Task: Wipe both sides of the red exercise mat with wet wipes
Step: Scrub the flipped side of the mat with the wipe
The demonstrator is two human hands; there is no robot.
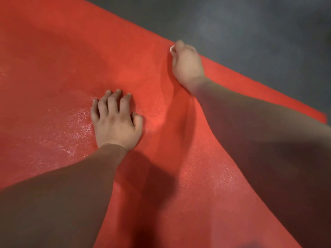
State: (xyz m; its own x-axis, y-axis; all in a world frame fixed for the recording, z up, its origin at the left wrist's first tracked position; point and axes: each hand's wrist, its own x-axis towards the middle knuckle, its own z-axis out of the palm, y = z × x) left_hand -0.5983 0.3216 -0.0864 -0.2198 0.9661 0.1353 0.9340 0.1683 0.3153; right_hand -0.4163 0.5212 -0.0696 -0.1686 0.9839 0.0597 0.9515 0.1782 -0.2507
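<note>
Red foam fills nearly the whole frame, and that is the exercise mat (53, 68), lying flat and running from the left edge up to a diagonal border in the upper right. Starting at the left, a glistening wet patch (71, 126) speckles the mat's textured surface at centre left, just beside the little finger of the left hand (116, 122). That hand sits a little left of centre, palm down on the mat, its fingers (111, 102) spread apart and arched so the tips press into the foam, thumb tucked in on the right, nothing held. Its bare forearm (71, 185) comes up from the lower left corner and throws a dark shadow (152, 179) onto the mat at lower centre. Moving right, a soft ridge (179, 113) rises in the mat between the two arms. Upper right of centre now, the right hand (187, 65) reaches out to the mat's far edge, blurred, its fingers bunched together and curled down over a small white wet wipe (172, 48); only a sliver of the wipe peeks out at the fingertips, pressed against the red surface. Beyond that edge, across the upper right, lies dark grey floor (250, 33).
</note>
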